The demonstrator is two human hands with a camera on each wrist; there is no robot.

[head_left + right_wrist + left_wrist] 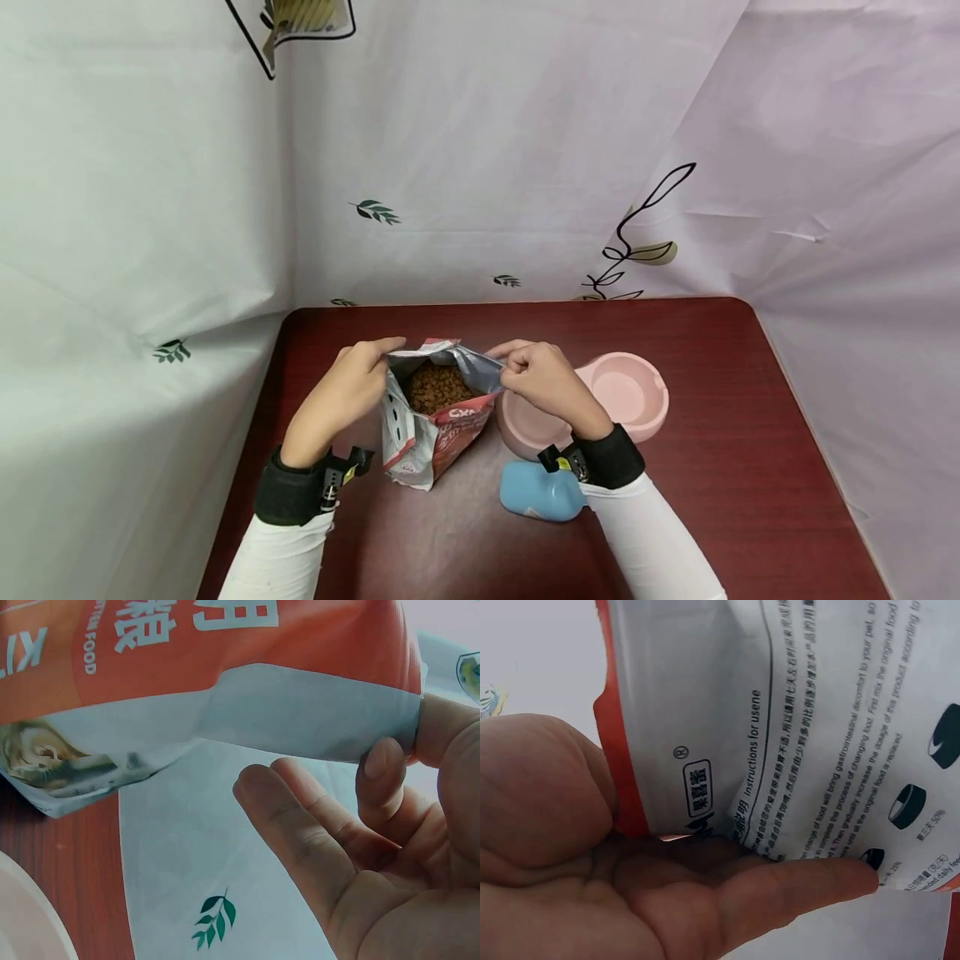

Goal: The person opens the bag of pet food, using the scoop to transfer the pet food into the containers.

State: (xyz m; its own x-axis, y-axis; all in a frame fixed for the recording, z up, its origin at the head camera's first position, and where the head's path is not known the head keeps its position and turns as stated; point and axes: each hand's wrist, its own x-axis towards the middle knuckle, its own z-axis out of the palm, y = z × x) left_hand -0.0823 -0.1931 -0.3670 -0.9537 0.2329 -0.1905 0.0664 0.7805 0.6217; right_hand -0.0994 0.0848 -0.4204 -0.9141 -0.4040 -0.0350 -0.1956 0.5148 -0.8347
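Note:
An unsealed kitten food bag (459,429), silvery inside with red and white printing outside, stands on the table with brown kibble (437,388) showing through its wide mouth. My left hand (356,379) pinches the left side of its rim; the left wrist view shows the thumb and fingers at the bag's red edge, over printed instructions. On the opposite side, my right hand (542,377) pinches the rim between thumb and a bent finger. Its other fingers (289,825) stretch out away from the bag in the right wrist view.
A pink double pet bowl (627,392) sits right of the bag, partly behind my right hand. A light blue rounded plastic object (542,492) lies in front of it, beside my right wrist. White patterned cloth (480,150) hangs behind the dark red table (720,467).

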